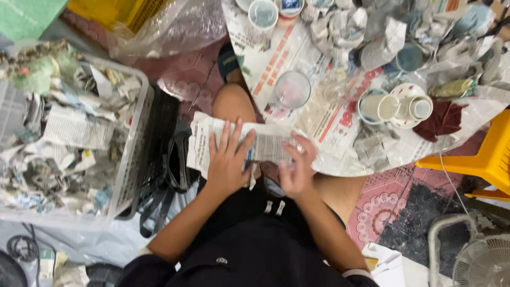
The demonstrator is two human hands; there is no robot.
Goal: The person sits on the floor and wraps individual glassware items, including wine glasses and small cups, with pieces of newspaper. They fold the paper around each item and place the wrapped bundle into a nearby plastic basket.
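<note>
Patterned pink floor tiles (382, 204) carry the whole scene, and the person sits on them with a knee raised. Across that knee lies a sheet of newspaper (234, 143). The left hand (228, 159) presses flat on it, fingers spread apart and not closed round anything. The right hand (297, 167) has its grip curled on the sheet's right part, where the paper looks bundled; whether something sits inside the bundle cannot be told. A small blue thing shows between the two hands, too little of it to name.

Just beyond the right hand, spread newspaper sheets (329, 114) cover the floor. On them, near the sheet, stands a clear glass (291, 89). Further right are two white cups (396, 108) and a dark red cloth (441, 119), with crumpled paper bundles (340, 26) and more cups behind.

Left of the left hand lies a black bag with straps (164, 159), and past it a white plastic basket (135, 133) full of paper-wrapped pieces. A yellow plastic stool (491, 157) stands well to the right, with a white fan (478, 260) near it.
</note>
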